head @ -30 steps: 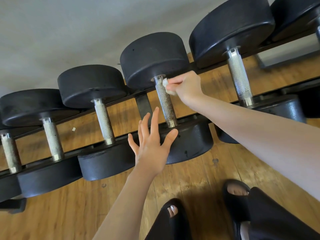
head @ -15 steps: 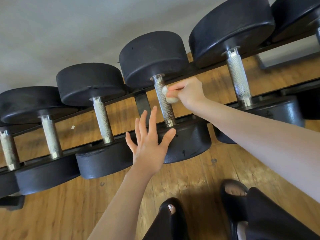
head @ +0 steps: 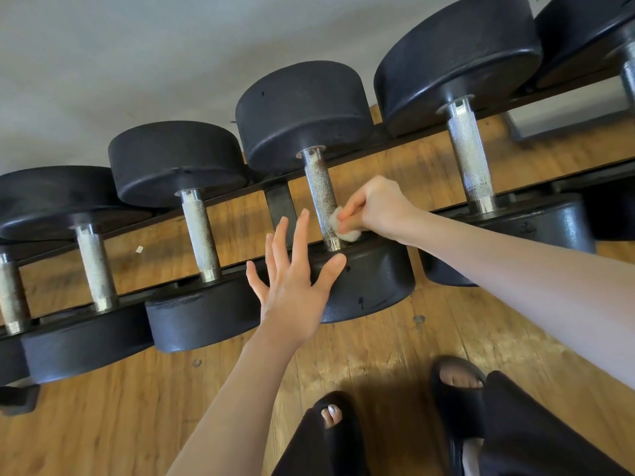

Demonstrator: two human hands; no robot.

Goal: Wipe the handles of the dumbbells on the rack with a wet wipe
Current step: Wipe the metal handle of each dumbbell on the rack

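The person stands close to the rack [head: 278, 204], a dark metal frame with 2 long rails, and black dumbbells lie across these rails side by side. The right hand [head: 381, 207] reaches over the front rail to the middle dumbbell [head: 302, 111]. Its fingers [head: 350, 207] are curled and pinch a small crumpled wet wipe [head: 342, 226], white in colour, and the wipe is pressed against the right side of the handle [head: 321, 197], near the lower end of the handle, just above the front weight of this dumbbell. This handle is metal with a rough pattern and it has dark marks on it. The left hand [head: 295, 283] is flat and open, with the fingers [head: 299, 235] straight and spread apart. The palm rests against the front weight of the same dumbbell, the thumb lies on the top edge of this weight, and the fingertips point up beside the handle, left of it. To the left, the next dumbbell [head: 178, 159] has a cleaner silver handle. To the right, a larger dumbbell [head: 457, 56] lies near the right end of the rack. Below the rack there is a wooden floor [head: 103, 424], and the person's feet in black sandals [head: 453, 389] stand on it.
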